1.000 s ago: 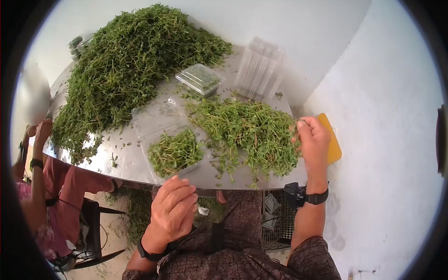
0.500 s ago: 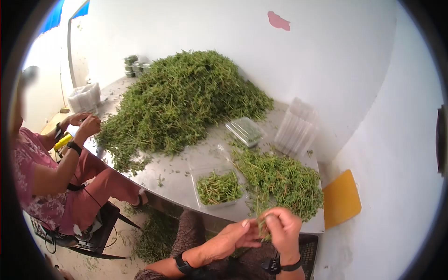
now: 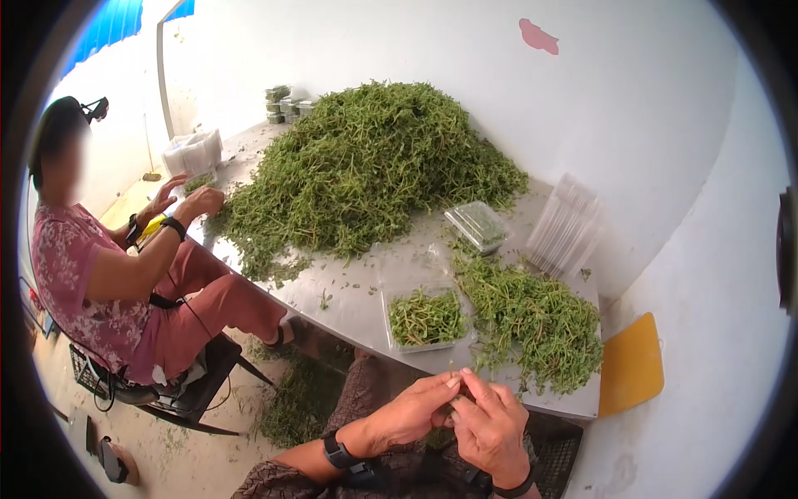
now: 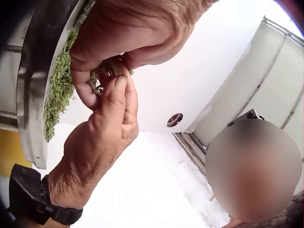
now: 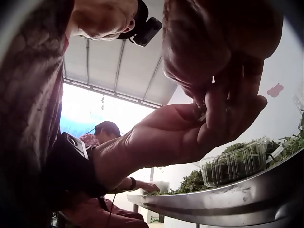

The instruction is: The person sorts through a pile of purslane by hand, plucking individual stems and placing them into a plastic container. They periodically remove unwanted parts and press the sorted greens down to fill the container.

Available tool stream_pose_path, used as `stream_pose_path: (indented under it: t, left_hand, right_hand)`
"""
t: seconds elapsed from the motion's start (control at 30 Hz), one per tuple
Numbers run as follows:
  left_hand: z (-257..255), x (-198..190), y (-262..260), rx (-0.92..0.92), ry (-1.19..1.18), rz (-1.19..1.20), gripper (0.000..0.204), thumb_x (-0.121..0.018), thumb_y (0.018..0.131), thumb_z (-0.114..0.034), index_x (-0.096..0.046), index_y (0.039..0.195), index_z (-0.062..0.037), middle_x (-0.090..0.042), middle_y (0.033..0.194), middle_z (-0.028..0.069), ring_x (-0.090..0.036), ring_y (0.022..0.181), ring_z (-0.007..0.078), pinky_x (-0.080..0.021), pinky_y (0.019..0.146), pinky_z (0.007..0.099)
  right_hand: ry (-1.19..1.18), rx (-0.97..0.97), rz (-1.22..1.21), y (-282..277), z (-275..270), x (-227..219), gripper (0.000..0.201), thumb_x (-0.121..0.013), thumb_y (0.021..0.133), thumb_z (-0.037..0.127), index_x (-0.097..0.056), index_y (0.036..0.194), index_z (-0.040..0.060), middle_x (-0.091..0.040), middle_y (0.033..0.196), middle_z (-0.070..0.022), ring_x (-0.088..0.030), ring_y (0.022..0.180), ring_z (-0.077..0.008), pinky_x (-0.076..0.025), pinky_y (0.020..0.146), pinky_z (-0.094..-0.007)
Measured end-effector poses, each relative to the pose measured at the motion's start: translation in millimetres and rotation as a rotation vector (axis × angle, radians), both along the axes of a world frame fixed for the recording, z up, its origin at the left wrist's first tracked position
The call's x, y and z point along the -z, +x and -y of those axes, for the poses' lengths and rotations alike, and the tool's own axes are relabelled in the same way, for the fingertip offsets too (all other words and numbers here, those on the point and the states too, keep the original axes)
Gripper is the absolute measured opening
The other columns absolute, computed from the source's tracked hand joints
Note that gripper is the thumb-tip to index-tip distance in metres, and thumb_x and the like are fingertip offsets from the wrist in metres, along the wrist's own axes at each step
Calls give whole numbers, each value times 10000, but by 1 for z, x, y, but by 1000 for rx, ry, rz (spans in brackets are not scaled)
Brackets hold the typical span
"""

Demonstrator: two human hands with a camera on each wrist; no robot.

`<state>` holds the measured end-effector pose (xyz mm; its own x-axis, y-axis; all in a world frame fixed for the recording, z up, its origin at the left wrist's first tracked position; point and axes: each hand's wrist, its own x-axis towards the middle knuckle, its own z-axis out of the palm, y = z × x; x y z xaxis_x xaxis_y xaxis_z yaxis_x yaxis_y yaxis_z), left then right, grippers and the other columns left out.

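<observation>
Both hands meet just off the table's front edge. The left hand (image 3: 416, 409) and right hand (image 3: 492, 428) pinch small green sprigs (image 4: 113, 66) between them, partly hidden by the fingers. Beyond them an open clear box (image 3: 426, 343) on the table holds cut greens (image 3: 428, 317), its lid folded back. To the right of that box lies a loose heap of greens (image 3: 540, 328). In the right wrist view the left hand (image 5: 161, 137) reaches in from the left, palm up, and the right hand (image 5: 218, 42) comes from above.
A large pile of greens (image 3: 374, 166) covers the table's middle. Behind the small heap are a closed filled box (image 3: 478, 226) and stacked empty boxes (image 3: 565, 226). Another person (image 3: 108, 274) sits at the left. A yellow board (image 3: 633, 366) stands at the right by the wall.
The right hand has left the small heap's right side and come to the left hand in front of the table. The head view has swung up and left, showing more of the other person.
</observation>
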<state>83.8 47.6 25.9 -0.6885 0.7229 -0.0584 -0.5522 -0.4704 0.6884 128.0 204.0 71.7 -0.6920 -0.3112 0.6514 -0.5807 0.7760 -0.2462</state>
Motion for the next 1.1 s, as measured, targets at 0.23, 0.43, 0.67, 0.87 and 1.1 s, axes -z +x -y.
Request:
stream_pose_path:
  t: [0.23, 0.43, 0.67, 0.87, 1.1]
  left_hand:
    - [1, 3, 3, -7, 20, -57, 296, -443, 1053, -272, -556, 1219, -54, -590, 1070, -6, -552, 970, 84, -477, 807, 265]
    - [10, -3, 5, 4, -23, -270, 259, -489, 1034, -211, -570, 1210, -39, -598, 1043, -6, -533, 912, 59, -460, 789, 251]
    - [15, -11, 10, -53, -293, -401, 241, -465, 1018, -105, -588, 1205, -16, -616, 861, -9, -522, 749, 51, -452, 667, 216]
    - [23, -20, 7, 2, -347, -401, 222, -466, 1025, -131, -606, 1143, -5, -633, 894, -1, -518, 725, 54, -456, 653, 211]
    - [30, -23, 0, 38, -332, -346, 275, -451, 1040, -190, -609, 1168, -4, -647, 918, 19, -537, 719, 59, -435, 621, 206]
  right_hand:
    - [-207, -105, 158, 4, -5, 8, 438, -634, 768, -33, -590, 1203, -14, -674, 1105, -145, -658, 882, -275, -558, 739, -350]
    - [-226, -150, 151, 6, -5, 8, 393, -578, 810, -73, -571, 1202, -45, -671, 1070, -177, -667, 789, -273, -571, 692, -346]
    - [17, -55, 2, 2, -10, 5, 355, -686, 733, -37, -639, 1085, -38, -661, 1099, -151, -647, 777, -252, -551, 670, -329]
    - [16, -92, -38, -4, -11, 2, 368, -707, 661, -64, -671, 1023, -16, -637, 927, -86, -604, 707, -238, -513, 585, -325]
    - [20, -69, -61, -7, -15, 9, 391, -712, 603, -64, -683, 984, 22, -600, 829, -54, -567, 665, -221, -470, 531, -317]
